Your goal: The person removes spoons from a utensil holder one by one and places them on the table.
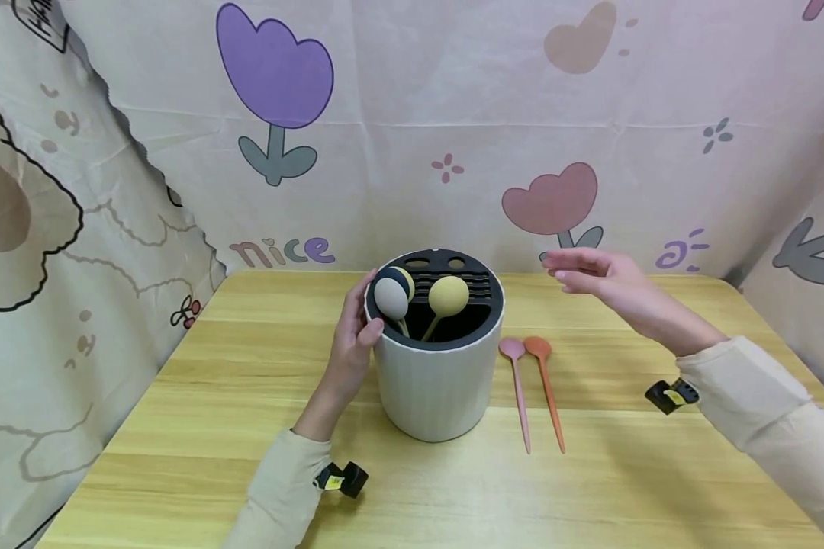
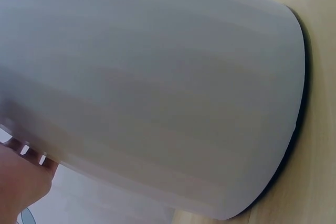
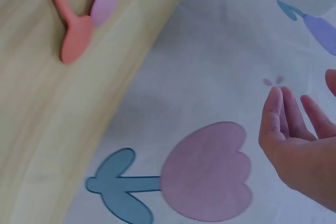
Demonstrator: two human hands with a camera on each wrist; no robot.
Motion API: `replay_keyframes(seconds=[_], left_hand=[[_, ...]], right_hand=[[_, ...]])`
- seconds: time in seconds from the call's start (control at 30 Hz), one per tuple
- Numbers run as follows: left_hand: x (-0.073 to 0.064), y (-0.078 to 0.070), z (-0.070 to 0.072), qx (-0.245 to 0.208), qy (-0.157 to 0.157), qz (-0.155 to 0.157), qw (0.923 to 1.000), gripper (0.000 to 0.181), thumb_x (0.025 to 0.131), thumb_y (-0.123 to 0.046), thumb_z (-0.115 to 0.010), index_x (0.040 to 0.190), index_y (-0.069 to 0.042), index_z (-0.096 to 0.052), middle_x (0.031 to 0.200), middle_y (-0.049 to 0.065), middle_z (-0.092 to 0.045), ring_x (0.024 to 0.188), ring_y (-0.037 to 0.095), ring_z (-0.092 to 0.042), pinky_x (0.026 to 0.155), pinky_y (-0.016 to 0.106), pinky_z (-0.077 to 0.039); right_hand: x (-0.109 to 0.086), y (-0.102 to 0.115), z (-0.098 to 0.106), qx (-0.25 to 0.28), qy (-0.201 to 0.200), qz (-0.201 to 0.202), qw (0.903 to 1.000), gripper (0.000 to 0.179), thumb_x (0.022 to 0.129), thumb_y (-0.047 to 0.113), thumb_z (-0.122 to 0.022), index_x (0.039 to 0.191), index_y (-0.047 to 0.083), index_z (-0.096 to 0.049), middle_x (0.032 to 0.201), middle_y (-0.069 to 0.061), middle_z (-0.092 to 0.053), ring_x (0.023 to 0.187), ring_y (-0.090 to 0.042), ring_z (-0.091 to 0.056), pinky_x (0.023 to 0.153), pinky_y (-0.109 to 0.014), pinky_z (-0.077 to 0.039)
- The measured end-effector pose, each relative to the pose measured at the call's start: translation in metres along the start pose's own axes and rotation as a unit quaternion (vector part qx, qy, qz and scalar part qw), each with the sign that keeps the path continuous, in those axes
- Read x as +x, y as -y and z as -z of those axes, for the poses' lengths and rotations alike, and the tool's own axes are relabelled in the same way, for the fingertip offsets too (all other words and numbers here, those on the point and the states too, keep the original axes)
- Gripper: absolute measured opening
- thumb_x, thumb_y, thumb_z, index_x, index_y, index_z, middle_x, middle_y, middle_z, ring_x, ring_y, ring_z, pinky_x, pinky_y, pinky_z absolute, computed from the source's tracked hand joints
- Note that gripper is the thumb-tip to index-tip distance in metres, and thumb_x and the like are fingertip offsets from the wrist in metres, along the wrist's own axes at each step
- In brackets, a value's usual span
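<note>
A white utensil holder (image 1: 434,393) with a black slotted lid (image 1: 453,263) stands upright on the table. My left hand (image 1: 352,335) holds its upper left side, thumb at the rim and fingers round the far side. Out of the lid's front opening rise a pale grey spoon (image 1: 391,298) and a yellow spoon (image 1: 449,296). Behind the grey one, dark and yellow round heads (image 1: 405,280) are partly hidden. To the holder's right lie a pink spoon (image 1: 512,349) and an orange spoon (image 1: 539,348). Above the table's back right, my right hand (image 1: 606,280) hovers with loosely extended fingers, holding nothing.
The wooden table (image 1: 247,396) ends at a printed cloth backdrop (image 1: 412,137), which hangs along its back edge. More cloth hangs on both sides. Each sleeve carries a small black wrist camera (image 1: 343,479).
</note>
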State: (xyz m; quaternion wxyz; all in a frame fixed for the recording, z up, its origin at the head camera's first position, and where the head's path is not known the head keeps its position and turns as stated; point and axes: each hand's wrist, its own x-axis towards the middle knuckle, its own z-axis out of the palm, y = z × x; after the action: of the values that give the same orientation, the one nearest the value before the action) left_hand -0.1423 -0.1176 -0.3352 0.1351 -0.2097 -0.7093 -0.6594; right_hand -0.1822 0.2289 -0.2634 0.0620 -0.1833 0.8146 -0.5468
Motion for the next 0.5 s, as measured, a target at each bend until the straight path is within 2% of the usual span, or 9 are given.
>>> replay_keyframes(seconds=[0.13,0.37,0.5], left_hand=[[0.001,0.000,0.000,0.000,0.000,0.004,1.0000,0.072,0.084,-0.033,-0.044,0.149,-0.006,-0.028,0.148,0.018,-0.033,0.125,0.034,-0.041,0.105,0.053,-0.031],[0.001,-0.002,0.001,-0.005,0.003,0.017,0.9998,0.070,0.083,-0.027,-0.045,0.148,-0.006,-0.029,0.145,0.018,-0.036,0.121,0.032,-0.043,0.102,0.044,-0.035],[0.002,-0.003,0.002,-0.006,0.007,0.019,0.9998,0.069,0.083,-0.026,-0.045,0.148,-0.006,-0.029,0.146,0.018,-0.035,0.122,0.034,-0.042,0.102,0.048,-0.034]], right_hand=[[-0.004,0.012,0.000,-0.012,0.005,0.001,0.9999,0.050,0.097,0.018,-0.057,0.138,-0.006,-0.045,0.119,0.010,-0.062,0.109,-0.003,-0.057,0.089,-0.018,-0.045],[-0.009,0.038,-0.011,-0.025,0.012,0.006,0.9996,0.053,0.098,0.018,-0.055,0.144,0.000,-0.039,0.130,-0.012,-0.058,0.109,-0.006,-0.058,0.088,-0.022,-0.048],[-0.010,0.050,-0.021,-0.022,0.007,0.017,0.9996,0.049,0.097,0.018,-0.057,0.141,0.001,-0.044,0.127,-0.009,-0.061,0.108,-0.008,-0.059,0.088,-0.023,-0.048]])
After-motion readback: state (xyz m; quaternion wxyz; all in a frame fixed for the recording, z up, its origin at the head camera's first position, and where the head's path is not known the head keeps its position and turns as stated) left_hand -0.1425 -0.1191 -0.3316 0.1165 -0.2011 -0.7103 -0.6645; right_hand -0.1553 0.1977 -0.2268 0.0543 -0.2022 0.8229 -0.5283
